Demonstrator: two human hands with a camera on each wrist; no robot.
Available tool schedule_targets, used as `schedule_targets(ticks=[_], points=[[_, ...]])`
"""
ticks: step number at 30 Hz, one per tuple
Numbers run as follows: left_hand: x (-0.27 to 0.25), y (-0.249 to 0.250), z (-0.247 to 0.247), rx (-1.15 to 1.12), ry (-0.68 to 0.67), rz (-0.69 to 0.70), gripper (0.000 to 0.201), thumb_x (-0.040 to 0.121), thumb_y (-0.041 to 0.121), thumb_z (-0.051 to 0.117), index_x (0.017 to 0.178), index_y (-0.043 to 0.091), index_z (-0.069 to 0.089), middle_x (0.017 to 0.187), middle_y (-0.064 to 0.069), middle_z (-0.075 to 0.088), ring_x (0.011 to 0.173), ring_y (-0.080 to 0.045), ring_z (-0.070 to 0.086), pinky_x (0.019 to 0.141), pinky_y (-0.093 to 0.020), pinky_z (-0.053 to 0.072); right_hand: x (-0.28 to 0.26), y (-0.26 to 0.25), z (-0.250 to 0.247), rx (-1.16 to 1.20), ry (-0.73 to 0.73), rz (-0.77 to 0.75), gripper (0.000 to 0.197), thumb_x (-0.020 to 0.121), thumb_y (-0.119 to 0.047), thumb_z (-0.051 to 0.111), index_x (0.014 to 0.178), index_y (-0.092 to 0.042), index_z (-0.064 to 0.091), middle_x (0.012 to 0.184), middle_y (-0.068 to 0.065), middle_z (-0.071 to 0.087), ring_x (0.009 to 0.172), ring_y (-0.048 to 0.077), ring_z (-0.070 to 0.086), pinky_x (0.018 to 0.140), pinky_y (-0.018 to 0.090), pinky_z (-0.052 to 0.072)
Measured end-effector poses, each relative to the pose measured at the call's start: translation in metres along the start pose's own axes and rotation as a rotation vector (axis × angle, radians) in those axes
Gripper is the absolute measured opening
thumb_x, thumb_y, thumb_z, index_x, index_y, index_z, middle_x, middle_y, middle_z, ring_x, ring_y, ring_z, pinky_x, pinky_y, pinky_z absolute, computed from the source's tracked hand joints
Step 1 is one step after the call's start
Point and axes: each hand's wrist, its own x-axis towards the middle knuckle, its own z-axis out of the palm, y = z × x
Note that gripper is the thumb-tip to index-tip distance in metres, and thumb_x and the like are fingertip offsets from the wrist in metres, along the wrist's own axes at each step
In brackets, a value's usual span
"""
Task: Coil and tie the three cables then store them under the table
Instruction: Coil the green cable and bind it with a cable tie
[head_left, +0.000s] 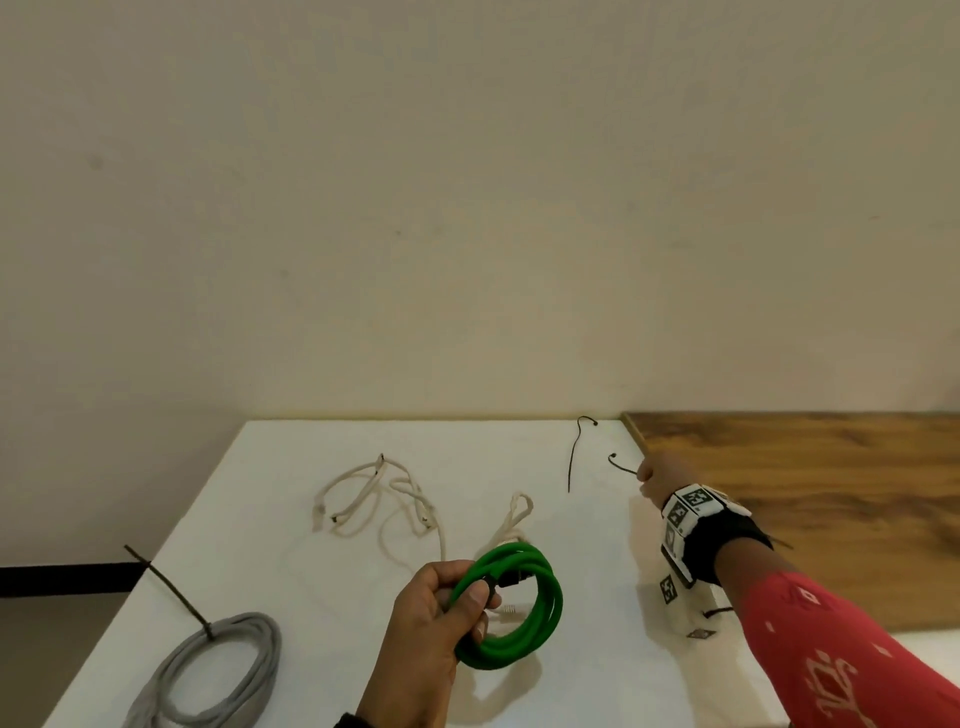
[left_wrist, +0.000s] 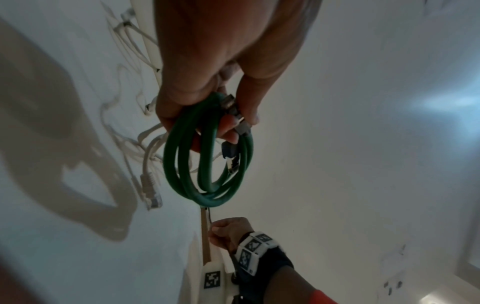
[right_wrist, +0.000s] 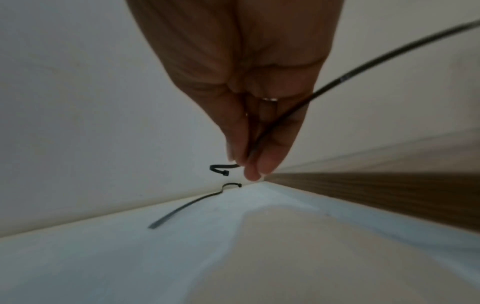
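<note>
Gripping the coiled green cable (head_left: 511, 608) in the left hand (head_left: 431, 623), the person pinches a black zip tie (head_left: 621, 466) with the right hand (head_left: 655, 480) beyond it; next, I judge, comes cinching the tie around that coil.

Bare rm: white table (head_left: 322, 597), plain wall (head_left: 415, 208)

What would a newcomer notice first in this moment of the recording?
The green coil stands out, gripped by the left hand above the near middle of the white table. At the far right edge the right hand pinches a black tie. A grey coil, already tied, lies at near left, with a loose white cable behind.
</note>
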Motion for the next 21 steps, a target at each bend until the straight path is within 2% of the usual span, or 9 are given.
schedule_targets(ticks=[1,2,3,5,8,11,13,17,21], points=[[-0.005,0.002,0.001,0.005,0.005,0.007,0.013,0.086,-0.009,0.048,0.087,0.002,0.056,0.053,-0.007,0.064,0.043,-0.013,0.044,0.052,-0.026,0.038,-0.012,-0.002,-0.006,0.086,0.005,-0.019,0.015,0.084,0.002,0.053,0.086,-0.006,0.066,0.095,0.016,0.067,0.088,0.026,0.064,0.076,0.029,0.049],[-0.010,0.003,0.002,0.010,0.008,0.013,0.012,0.086,-0.008,0.049,0.088,0.002,0.056,0.053,-0.007,0.064,0.044,-0.013,0.044,0.053,-0.027,0.038,-0.026,-0.004,-0.009,0.177,0.001,-0.035,0.023,0.082,0.006,0.051,0.072,-0.010,0.062,0.080,0.013,0.066,0.072,0.023,0.062,0.068,0.028,0.049],[-0.015,0.003,0.002,0.012,0.013,0.018,0.012,0.087,-0.008,0.049,0.089,0.002,0.056,0.054,-0.007,0.064,0.046,-0.014,0.044,0.054,-0.027,0.038,-0.041,-0.005,-0.012,0.253,0.011,-0.067,0.029,0.082,0.009,0.047,0.065,-0.013,0.057,0.070,0.009,0.062,0.061,0.018,0.057,0.061,0.026,0.047],[-0.028,0.007,0.003,0.022,0.031,0.035,0.011,0.087,-0.006,0.050,0.090,0.002,0.056,0.059,-0.009,0.064,0.049,-0.015,0.044,0.056,-0.027,0.038,-0.079,-0.011,-0.020,0.349,0.006,-0.142,0.028,0.081,0.011,0.041,0.073,-0.011,0.055,0.065,0.005,0.057,0.056,0.014,0.053,0.053,0.023,0.042],[-0.049,0.014,0.004,0.046,0.053,0.073,0.010,0.088,-0.005,0.049,0.092,0.003,0.055,0.067,-0.012,0.061,0.054,-0.017,0.042,0.058,-0.028,0.037,-0.134,-0.018,-0.029,0.376,-0.046,-0.269,0.034,0.085,0.009,0.036,0.082,-0.016,0.059,0.066,-0.004,0.058,0.056,0.007,0.049,0.054,0.018,0.040],[-0.071,0.022,0.003,0.085,0.074,0.116,0.010,0.089,-0.004,0.049,0.090,0.005,0.054,0.071,-0.011,0.059,0.056,-0.017,0.041,0.059,-0.027,0.037,-0.197,-0.029,-0.044,0.438,-0.066,-0.380,0.027,0.090,0.001,0.044,0.089,-0.015,0.065,0.068,-0.008,0.059,0.054,-0.002,0.048,0.051,0.007,0.035],[-0.081,0.024,0.004,0.106,0.090,0.141,0.011,0.089,-0.004,0.049,0.089,0.007,0.053,0.071,-0.010,0.058,0.056,-0.017,0.041,0.059,-0.027,0.038,-0.233,-0.034,-0.053,0.541,-0.098,-0.430,0.018,0.089,-0.004,0.052,0.090,-0.010,0.068,0.066,-0.008,0.060,0.049,-0.007,0.051,0.047,0.004,0.036],[-0.101,0.030,0.008,0.148,0.111,0.206,0.010,0.089,-0.003,0.049,0.091,0.006,0.052,0.071,-0.008,0.058,0.055,-0.015,0.042,0.058,-0.025,0.038,-0.293,-0.042,-0.056,0.692,-0.193,-0.425,0.013,0.086,-0.007,0.057,0.083,-0.006,0.070,0.059,-0.003,0.063,0.037,-0.001,0.042,0.039,0.009,0.032],[-0.118,0.033,0.019,0.198,0.099,0.270,0.010,0.089,0.000,0.051,0.094,0.009,0.051,0.072,-0.006,0.057,0.057,-0.013,0.044,0.057,-0.020,0.041,-0.321,-0.049,-0.042,0.680,-0.216,-0.350,0.018,0.087,-0.005,0.053,0.073,-0.007,0.064,0.053,0.002,0.059,0.028,0.000,0.038,0.033,0.010,0.030]])
